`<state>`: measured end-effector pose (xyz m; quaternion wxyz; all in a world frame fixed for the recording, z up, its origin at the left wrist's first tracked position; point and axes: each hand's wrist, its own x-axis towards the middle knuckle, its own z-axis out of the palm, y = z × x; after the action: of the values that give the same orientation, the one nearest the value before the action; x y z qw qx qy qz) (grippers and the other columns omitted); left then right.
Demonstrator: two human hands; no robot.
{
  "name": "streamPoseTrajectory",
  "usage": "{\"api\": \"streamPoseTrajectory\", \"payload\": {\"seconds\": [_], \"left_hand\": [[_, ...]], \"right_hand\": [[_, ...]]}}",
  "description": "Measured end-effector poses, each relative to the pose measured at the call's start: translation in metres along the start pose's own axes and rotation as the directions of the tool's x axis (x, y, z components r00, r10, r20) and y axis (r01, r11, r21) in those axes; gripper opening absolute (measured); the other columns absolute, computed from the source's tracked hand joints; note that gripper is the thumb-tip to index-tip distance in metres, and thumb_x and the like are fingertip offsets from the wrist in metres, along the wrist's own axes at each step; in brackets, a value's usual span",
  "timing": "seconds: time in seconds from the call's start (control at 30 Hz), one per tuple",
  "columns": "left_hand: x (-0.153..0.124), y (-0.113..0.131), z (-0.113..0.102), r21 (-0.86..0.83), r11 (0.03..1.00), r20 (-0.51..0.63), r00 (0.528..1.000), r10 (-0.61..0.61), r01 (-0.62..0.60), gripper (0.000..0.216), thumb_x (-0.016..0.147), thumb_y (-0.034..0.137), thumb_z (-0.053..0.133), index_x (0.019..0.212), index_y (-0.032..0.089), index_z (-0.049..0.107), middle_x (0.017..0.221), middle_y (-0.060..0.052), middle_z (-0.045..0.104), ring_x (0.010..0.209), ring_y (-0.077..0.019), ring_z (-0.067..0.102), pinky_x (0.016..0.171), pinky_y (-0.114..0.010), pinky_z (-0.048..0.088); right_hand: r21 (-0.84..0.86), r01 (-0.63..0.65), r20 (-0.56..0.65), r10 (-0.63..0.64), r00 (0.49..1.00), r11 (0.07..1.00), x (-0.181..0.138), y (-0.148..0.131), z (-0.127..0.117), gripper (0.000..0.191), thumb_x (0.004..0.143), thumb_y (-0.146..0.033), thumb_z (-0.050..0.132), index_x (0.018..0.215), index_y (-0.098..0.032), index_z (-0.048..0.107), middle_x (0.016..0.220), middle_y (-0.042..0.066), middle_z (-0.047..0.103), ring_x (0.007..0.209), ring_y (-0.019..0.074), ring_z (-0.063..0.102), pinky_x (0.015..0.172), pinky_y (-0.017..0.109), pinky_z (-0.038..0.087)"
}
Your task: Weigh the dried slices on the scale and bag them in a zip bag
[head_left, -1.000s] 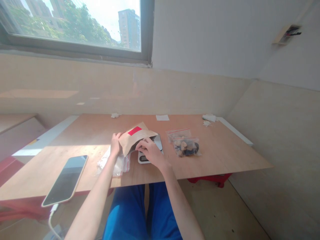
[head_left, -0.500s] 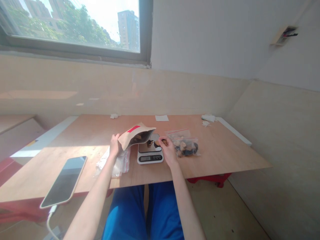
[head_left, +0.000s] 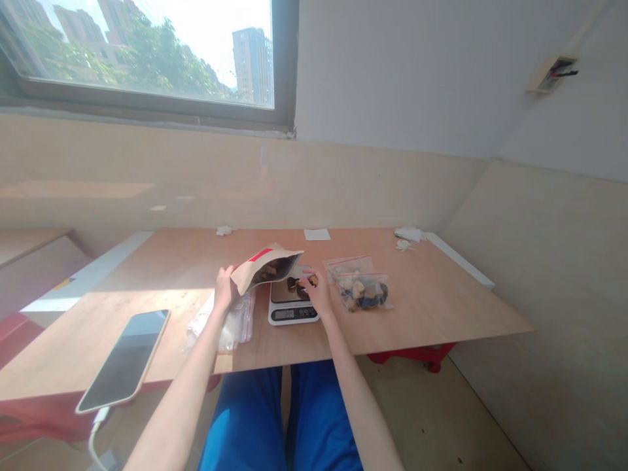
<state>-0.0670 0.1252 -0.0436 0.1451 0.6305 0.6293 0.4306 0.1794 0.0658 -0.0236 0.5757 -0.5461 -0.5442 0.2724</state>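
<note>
My left hand (head_left: 225,288) is closed on the side of a brown kraft paper bag (head_left: 252,267) with a red label. The bag is tilted, its dark mouth gaping toward the right, and brown pieces show inside. Just right of the mouth, several dark brown pieces that look like dried mushrooms (head_left: 293,285) lie on a white kitchen scale (head_left: 294,314). Over the plate, my right hand (head_left: 318,292) has thumb and fingers around one brown piece at the pile's right side. The digits on the display are too small to read.
Clear zip bags (head_left: 364,292) holding dark and pale pieces lie right of the scale. Flat clear bags (head_left: 236,324) lie to its left. A phone (head_left: 128,356) with a cable rests at the table's left edge. White paper (head_left: 316,234) lies at the back.
My right hand has shifted a little left, bringing the brown piece in over the scale plate beside the others. My left hand and the paper bag stay almost where they were.
</note>
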Motion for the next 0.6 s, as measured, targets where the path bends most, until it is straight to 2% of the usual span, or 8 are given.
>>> {"api": "streamPoseTrajectory", "payload": {"seconds": [0.13, 0.23, 0.33, 0.5, 0.6], "left_hand": [[0.0, 0.001, -0.001, 0.02, 1.0, 0.014, 1.0, 0.003, -0.003, 0.044, 0.064, 0.018, 0.051, 0.106, 0.016, 0.062, 0.094, -0.011, 0.056, 0.091, -0.0287, 0.057, 0.085, -0.038, 0.046], [-0.001, 0.001, -0.001, 0.029, 1.0, 0.019, 1.0, 0.0, -0.001, 0.044, 0.065, 0.018, 0.051, 0.108, 0.015, 0.062, 0.094, -0.011, 0.055, 0.09, -0.0283, 0.057, 0.084, -0.038, 0.046], [-0.001, 0.0, -0.001, 0.037, 0.999, 0.02, 1.0, -0.005, 0.004, 0.044, 0.067, 0.019, 0.05, 0.109, 0.015, 0.061, 0.093, -0.011, 0.055, 0.089, -0.0283, 0.058, 0.083, -0.039, 0.046], [0.001, -0.002, 0.0, 0.05, 0.999, 0.031, 0.999, -0.007, 0.006, 0.044, 0.068, 0.018, 0.049, 0.11, 0.015, 0.061, 0.095, -0.012, 0.056, 0.091, -0.0289, 0.057, 0.084, -0.038, 0.046], [0.002, -0.003, 0.0, 0.058, 0.998, 0.04, 0.999, -0.01, 0.008, 0.042, 0.07, 0.02, 0.048, 0.109, 0.013, 0.062, 0.094, -0.012, 0.056, 0.092, -0.0292, 0.057, 0.084, -0.038, 0.046]], "right_hand": [[-0.103, 0.027, -0.017, -0.029, 0.999, 0.994, 0.002, 0.002, -0.001, 0.015, 0.078, -0.029, 0.055, 0.084, -0.017, 0.061, 0.09, 0.009, 0.06, 0.091, 0.0226, 0.054, 0.087, 0.039, 0.042], [-0.15, 0.036, -0.013, -0.038, 0.999, 0.988, 0.005, 0.003, -0.001, 0.021, 0.085, -0.026, 0.041, 0.085, -0.017, 0.06, 0.089, 0.01, 0.061, 0.093, 0.0224, 0.053, 0.089, 0.039, 0.041], [-0.177, 0.04, -0.005, -0.042, 0.999, 0.983, 0.014, 0.002, 0.0, 0.029, 0.085, -0.015, 0.031, 0.092, -0.017, 0.059, 0.096, 0.01, 0.061, 0.098, 0.0196, 0.053, 0.091, 0.035, 0.04], [-0.222, 0.052, 0.045, -0.043, 0.998, 0.974, 0.03, -0.002, 0.004, 0.032, 0.08, -0.014, 0.043, 0.109, -0.015, 0.055, 0.11, 0.011, 0.06, 0.107, 0.0193, 0.052, 0.095, 0.035, 0.039], [-0.25, 0.06, 0.102, -0.035, 0.994, 0.966, 0.031, -0.004, 0.005, 0.036, 0.076, -0.012, 0.05, 0.111, -0.014, 0.056, 0.098, 0.009, 0.064, 0.097, 0.0206, 0.057, 0.093, 0.038, 0.04]]}}
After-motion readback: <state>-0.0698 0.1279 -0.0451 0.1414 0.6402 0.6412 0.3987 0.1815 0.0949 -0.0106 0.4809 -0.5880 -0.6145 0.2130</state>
